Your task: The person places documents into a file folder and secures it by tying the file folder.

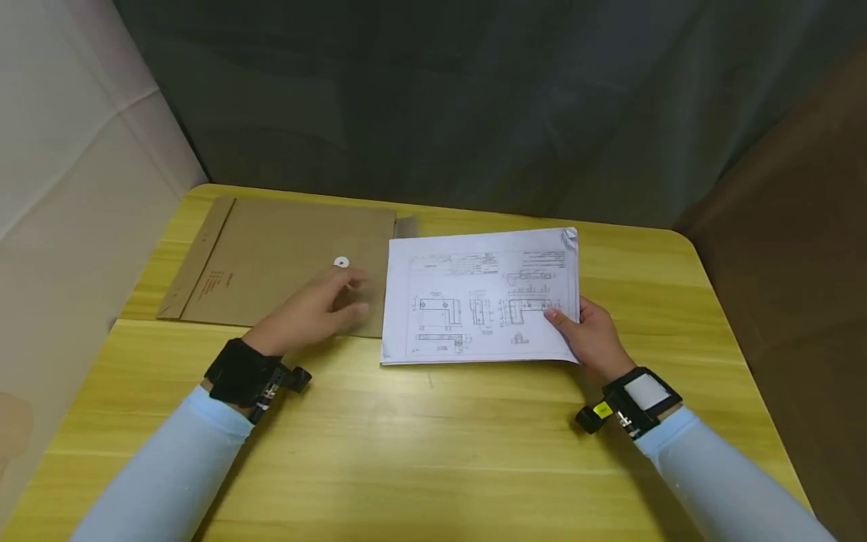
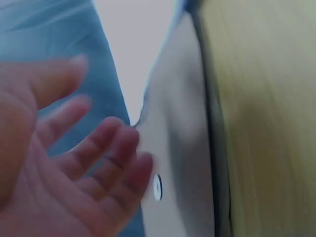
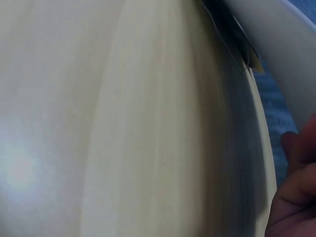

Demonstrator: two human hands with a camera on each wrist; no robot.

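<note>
Tabletop (image 1: 433,452): right hand (image 1: 596,339) grips drawings' (image 1: 474,301) right edge.

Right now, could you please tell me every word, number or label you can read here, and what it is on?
No text can be read.
Paper stack: drawings and title-block print, too small.
Brown envelope: red print near its left end, too small.
Wrist views: blurred, no text.

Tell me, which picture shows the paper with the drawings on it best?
The head view: the whole sheet of drawings lies flat on the table, with the right hand pinching its edge. The right wrist view shows only a blurry curved white edge. The left wrist view doesn't plainly show it.
</note>
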